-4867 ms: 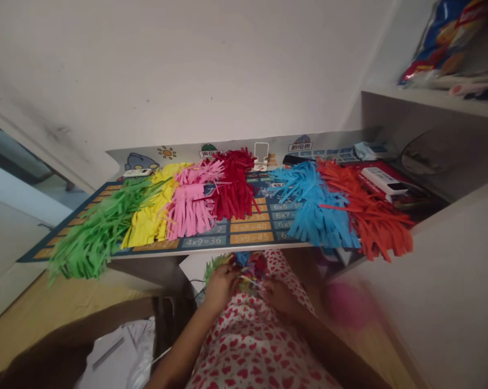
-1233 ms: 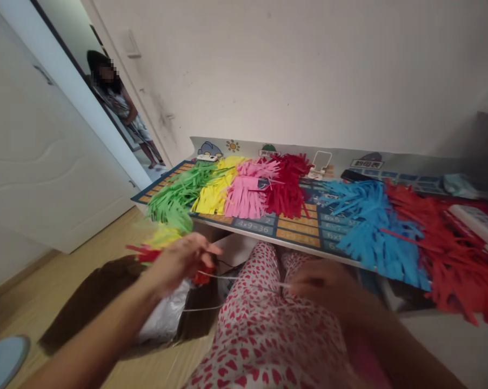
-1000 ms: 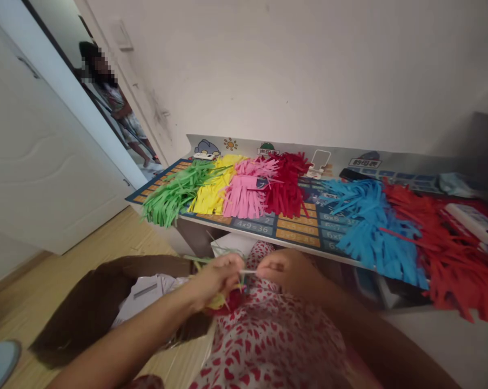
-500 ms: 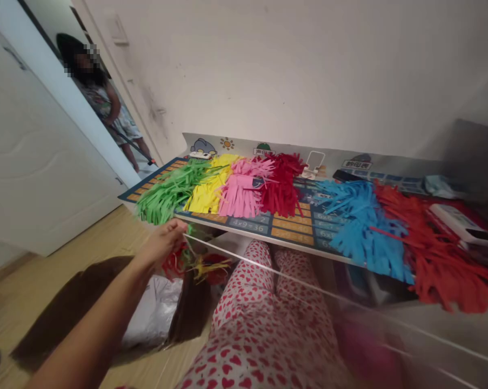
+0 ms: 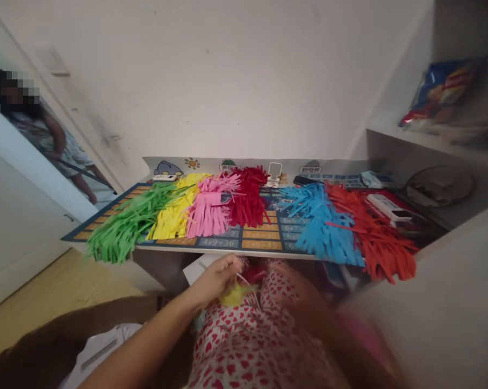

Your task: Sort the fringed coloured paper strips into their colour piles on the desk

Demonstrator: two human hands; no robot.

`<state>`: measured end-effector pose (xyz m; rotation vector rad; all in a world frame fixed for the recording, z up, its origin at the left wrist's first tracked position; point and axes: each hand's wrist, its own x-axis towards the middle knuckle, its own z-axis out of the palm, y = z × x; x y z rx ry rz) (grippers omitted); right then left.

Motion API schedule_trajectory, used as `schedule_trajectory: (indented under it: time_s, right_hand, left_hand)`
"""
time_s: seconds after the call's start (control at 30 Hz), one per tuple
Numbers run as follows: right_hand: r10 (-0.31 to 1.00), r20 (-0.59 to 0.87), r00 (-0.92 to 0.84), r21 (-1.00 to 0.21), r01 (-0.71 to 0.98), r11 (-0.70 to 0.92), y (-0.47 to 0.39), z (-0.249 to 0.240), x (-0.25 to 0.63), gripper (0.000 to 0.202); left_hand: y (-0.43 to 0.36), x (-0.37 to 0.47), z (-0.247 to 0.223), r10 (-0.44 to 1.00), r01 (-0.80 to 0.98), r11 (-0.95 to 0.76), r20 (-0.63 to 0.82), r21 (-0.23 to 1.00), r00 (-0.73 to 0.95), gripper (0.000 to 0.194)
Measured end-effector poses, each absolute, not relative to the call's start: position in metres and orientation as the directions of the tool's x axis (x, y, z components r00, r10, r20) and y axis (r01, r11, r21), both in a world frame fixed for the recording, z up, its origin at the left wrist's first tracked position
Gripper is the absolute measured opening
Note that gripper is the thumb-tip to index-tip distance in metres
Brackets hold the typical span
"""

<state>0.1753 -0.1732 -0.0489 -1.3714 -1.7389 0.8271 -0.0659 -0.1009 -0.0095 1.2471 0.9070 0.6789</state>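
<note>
My left hand (image 5: pixel 224 270) is closed on a white string (image 5: pixel 247 282) in front of the desk edge, over my lap. Opposite it, my right hand (image 5: pixel 286 278) is smeared by motion, so its fingers cannot be made out. Blurred yellow paper strips (image 5: pixel 233 294) hang just below my left hand. On the desk lie fringed paper bundles: green (image 5: pixel 126 219), yellow (image 5: pixel 173 216), pink (image 5: pixel 209 213), dark red (image 5: pixel 247 202), blue (image 5: pixel 328 232) and red (image 5: pixel 377 237).
The desk (image 5: pixel 263 253) has a printed mat. A white remote (image 5: pixel 389 208) lies at its right, a white phone stand (image 5: pixel 274 174) at its back. A snack bag (image 5: pixel 442 92) sits on a shelf. A person (image 5: pixel 57 135) stands in the doorway; an open box (image 5: pixel 85 324) is lower left.
My left hand has moved right, to the middle before the desk. My right arm has come into view, and the string no longer stretches across to the right. The view has turned right.
</note>
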Motion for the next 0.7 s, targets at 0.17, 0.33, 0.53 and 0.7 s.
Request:
schedule_trajectory:
  time_s: [0.17,0.33,0.53,0.7]
  right_hand:
    - [0.935,-0.044,-0.351,-0.985,0.174,0.018,-0.124,-0.047,0.086,0.022]
    - [0.99,-0.094,-0.109,-0.982,0.175,-0.074,-0.109,-0.035,0.138,0.024]
    - [0.915,-0.108,0.389,-0.99,0.038,-0.133,-0.161,-0.038,0.295,0.038]
    - [0.755,-0.048,0.654,-0.985,0.096,-0.146,-0.236,-0.051,0.391,0.048]
  left_hand:
    - [-0.108,-0.074,-0.013,0.884,0.041,0.231,-0.227,0.972,0.409,0.053]
    - [-0.103,-0.111,0.004,0.923,0.084,0.224,-0.239,0.971,0.302,0.048]
    - [-0.09,-0.203,0.031,0.97,0.068,0.166,-0.175,0.984,0.169,0.044]
    - [-0.077,-0.262,0.038,0.948,0.444,0.026,-0.163,0.896,0.274,0.033]
